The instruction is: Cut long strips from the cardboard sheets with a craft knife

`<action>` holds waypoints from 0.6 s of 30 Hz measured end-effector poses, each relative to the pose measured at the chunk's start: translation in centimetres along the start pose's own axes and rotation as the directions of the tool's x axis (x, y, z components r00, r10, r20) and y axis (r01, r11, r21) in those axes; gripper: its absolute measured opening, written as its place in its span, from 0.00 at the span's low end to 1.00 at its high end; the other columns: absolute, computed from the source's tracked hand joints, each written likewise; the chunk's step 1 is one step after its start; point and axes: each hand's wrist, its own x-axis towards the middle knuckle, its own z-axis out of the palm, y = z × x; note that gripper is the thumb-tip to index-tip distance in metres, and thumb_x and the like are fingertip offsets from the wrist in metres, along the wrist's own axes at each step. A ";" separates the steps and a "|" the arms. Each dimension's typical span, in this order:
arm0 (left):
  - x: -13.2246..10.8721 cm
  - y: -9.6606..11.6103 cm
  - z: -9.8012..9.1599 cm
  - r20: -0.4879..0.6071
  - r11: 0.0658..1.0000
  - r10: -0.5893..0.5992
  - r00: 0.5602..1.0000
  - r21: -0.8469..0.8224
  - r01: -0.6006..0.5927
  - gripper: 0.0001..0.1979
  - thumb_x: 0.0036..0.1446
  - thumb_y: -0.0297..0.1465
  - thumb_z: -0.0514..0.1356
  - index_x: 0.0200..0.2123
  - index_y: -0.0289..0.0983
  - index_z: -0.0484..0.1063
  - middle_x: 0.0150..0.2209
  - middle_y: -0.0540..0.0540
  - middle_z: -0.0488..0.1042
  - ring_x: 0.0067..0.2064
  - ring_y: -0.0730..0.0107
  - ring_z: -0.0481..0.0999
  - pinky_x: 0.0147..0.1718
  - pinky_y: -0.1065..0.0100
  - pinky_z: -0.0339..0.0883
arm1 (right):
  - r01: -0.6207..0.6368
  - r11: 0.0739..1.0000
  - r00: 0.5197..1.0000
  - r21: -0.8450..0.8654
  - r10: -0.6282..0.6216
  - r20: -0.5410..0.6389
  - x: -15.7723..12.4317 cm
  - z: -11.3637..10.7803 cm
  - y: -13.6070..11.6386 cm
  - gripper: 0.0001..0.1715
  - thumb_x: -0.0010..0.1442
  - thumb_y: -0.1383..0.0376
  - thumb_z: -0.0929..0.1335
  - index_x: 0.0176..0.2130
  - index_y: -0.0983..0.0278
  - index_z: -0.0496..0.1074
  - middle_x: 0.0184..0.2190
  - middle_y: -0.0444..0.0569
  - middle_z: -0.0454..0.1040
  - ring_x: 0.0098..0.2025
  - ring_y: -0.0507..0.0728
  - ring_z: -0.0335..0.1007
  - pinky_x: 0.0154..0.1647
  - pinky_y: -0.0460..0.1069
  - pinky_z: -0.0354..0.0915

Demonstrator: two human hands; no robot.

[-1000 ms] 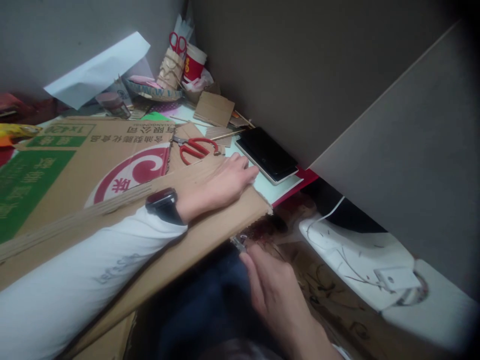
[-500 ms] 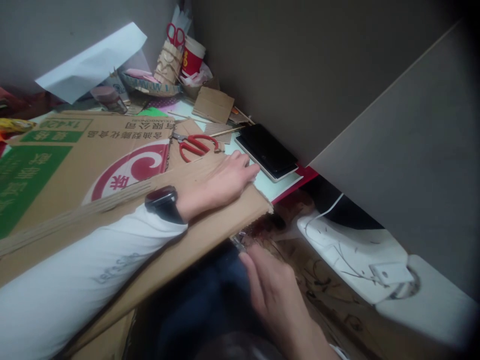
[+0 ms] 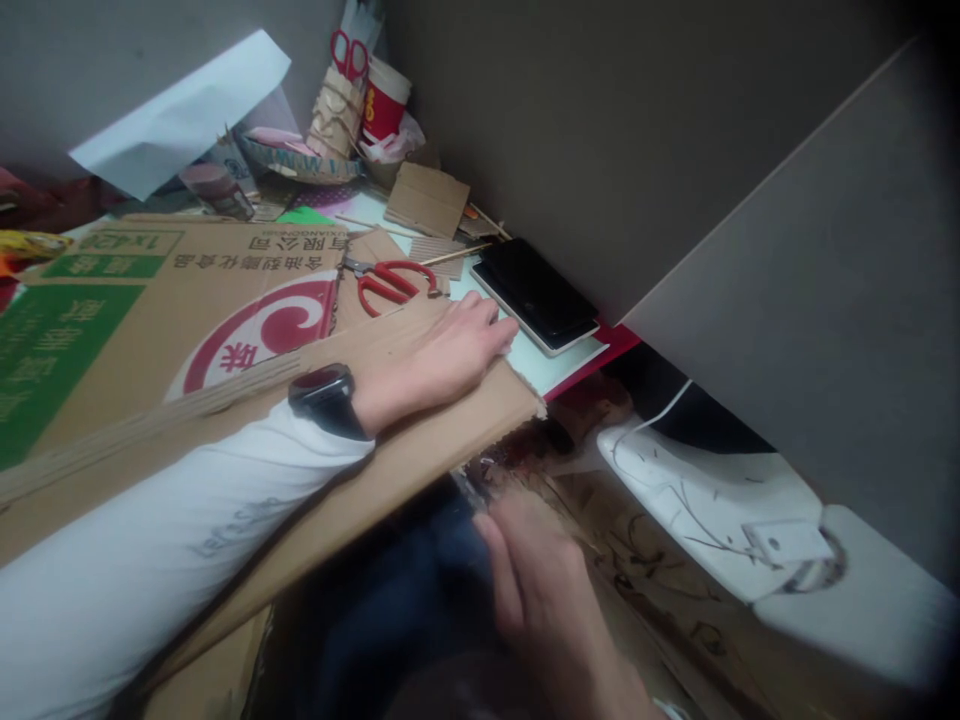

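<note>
A large flattened cardboard box (image 3: 390, 450) with green and red print lies across the table, its near flap sticking out past the edge. My left hand (image 3: 465, 350), with a black watch at the wrist, presses on this flap with curled fingers. Below the flap's ragged right corner, my right hand (image 3: 536, 560) is closed round a slim, blade-like tool (image 3: 471, 490). Motion blurs the tool, and its tip is close to the cardboard edge. Red-handled scissors (image 3: 394, 285) lie just beyond my left hand.
A black phone-like slab (image 3: 536, 290) lies on a pale notebook-like object beside the grey partition (image 3: 675, 150). Farther back are a cardboard piece (image 3: 427, 200), a red-and-white paper cup (image 3: 384, 100) and a holder with scissors (image 3: 334, 115). A white panel with a cable (image 3: 712, 500) is at lower right.
My right hand and its tool have shifted slightly left and down along the cardboard edge. My left hand keeps its place on the flap.
</note>
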 end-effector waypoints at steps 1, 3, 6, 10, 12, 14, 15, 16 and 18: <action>0.0 0.0 0.0 0.002 1.000 -0.002 1.000 0.001 0.002 0.08 0.67 0.27 0.49 0.35 0.36 0.65 0.39 0.42 0.64 0.44 0.59 0.61 0.45 0.58 0.60 | -0.013 1.000 1.000 -0.010 0.013 -0.014 -0.5 0.2 0.1 0.19 0.72 0.61 0.58 0.28 0.59 0.57 0.19 0.41 0.62 0.20 0.52 0.58 0.23 0.48 0.50; 0.0 0.0 -0.1 0.005 1.000 -0.004 1.000 0.007 0.004 0.08 0.67 0.27 0.49 0.35 0.36 0.65 0.39 0.42 0.64 0.44 0.58 0.61 0.44 0.59 0.60 | 0.002 1.000 1.000 -0.029 -0.002 -0.017 -0.8 0.4 0.2 0.19 0.72 0.61 0.58 0.28 0.59 0.58 0.20 0.41 0.63 0.20 0.52 0.58 0.23 0.48 0.50; 0.0 0.0 -0.1 0.004 1.000 -0.002 1.000 0.008 0.002 0.08 0.67 0.28 0.49 0.36 0.36 0.65 0.39 0.41 0.64 0.45 0.58 0.61 0.45 0.59 0.60 | 0.078 0.996 0.997 -0.044 -0.079 -0.007 0.0 0.2 0.3 0.18 0.72 0.64 0.58 0.28 0.60 0.57 0.21 0.42 0.63 0.22 0.52 0.58 0.24 0.48 0.50; 0.0 -0.1 0.0 -0.002 1.000 0.005 1.000 0.006 -0.005 0.08 0.68 0.27 0.48 0.36 0.36 0.65 0.39 0.41 0.64 0.45 0.57 0.62 0.45 0.58 0.60 | 0.122 0.992 0.989 -0.020 -0.120 0.081 1.3 0.0 0.0 0.16 0.71 0.68 0.59 0.29 0.61 0.59 0.22 0.41 0.64 0.21 0.51 0.60 0.25 0.48 0.50; 0.0 0.0 0.0 -0.014 1.000 0.014 1.000 0.012 -0.014 0.09 0.67 0.27 0.48 0.36 0.36 0.66 0.39 0.41 0.64 0.44 0.57 0.62 0.45 0.57 0.61 | 0.110 0.994 0.992 0.009 -0.110 0.054 0.9 0.2 -0.2 0.17 0.71 0.66 0.58 0.28 0.60 0.59 0.21 0.41 0.63 0.22 0.52 0.60 0.24 0.48 0.50; 0.0 0.1 -0.1 -0.010 1.000 0.012 1.000 0.015 -0.012 0.09 0.67 0.27 0.48 0.36 0.36 0.66 0.39 0.41 0.64 0.44 0.57 0.62 0.44 0.57 0.61 | 0.045 0.998 0.998 0.050 -0.047 0.036 0.0 0.5 -0.2 0.19 0.72 0.63 0.58 0.28 0.60 0.59 0.20 0.40 0.62 0.21 0.51 0.59 0.24 0.48 0.49; 0.0 0.2 -0.2 -0.002 1.000 0.007 1.000 0.017 -0.007 0.09 0.67 0.27 0.48 0.36 0.36 0.66 0.39 0.41 0.64 0.43 0.57 0.62 0.44 0.57 0.61 | 0.006 0.997 0.999 0.076 -0.010 0.050 -0.5 0.6 -0.1 0.19 0.72 0.62 0.58 0.28 0.60 0.59 0.20 0.39 0.62 0.20 0.51 0.58 0.23 0.48 0.49; 0.1 0.3 -0.3 0.008 1.000 0.001 1.000 0.020 -0.001 0.09 0.67 0.27 0.48 0.35 0.36 0.66 0.38 0.41 0.64 0.43 0.57 0.62 0.44 0.58 0.61 | -0.026 0.995 0.997 0.094 0.019 0.073 -0.8 0.6 -0.1 0.19 0.72 0.62 0.58 0.28 0.60 0.60 0.20 0.39 0.63 0.20 0.50 0.59 0.23 0.48 0.49; 0.1 0.4 -0.3 0.018 1.000 -0.008 1.000 0.028 0.008 0.09 0.67 0.27 0.49 0.35 0.36 0.66 0.38 0.41 0.64 0.43 0.57 0.62 0.43 0.58 0.61 | -0.037 0.994 0.994 0.105 0.026 0.104 -0.8 0.6 0.0 0.18 0.72 0.62 0.59 0.29 0.60 0.60 0.21 0.38 0.64 0.20 0.50 0.60 0.23 0.47 0.50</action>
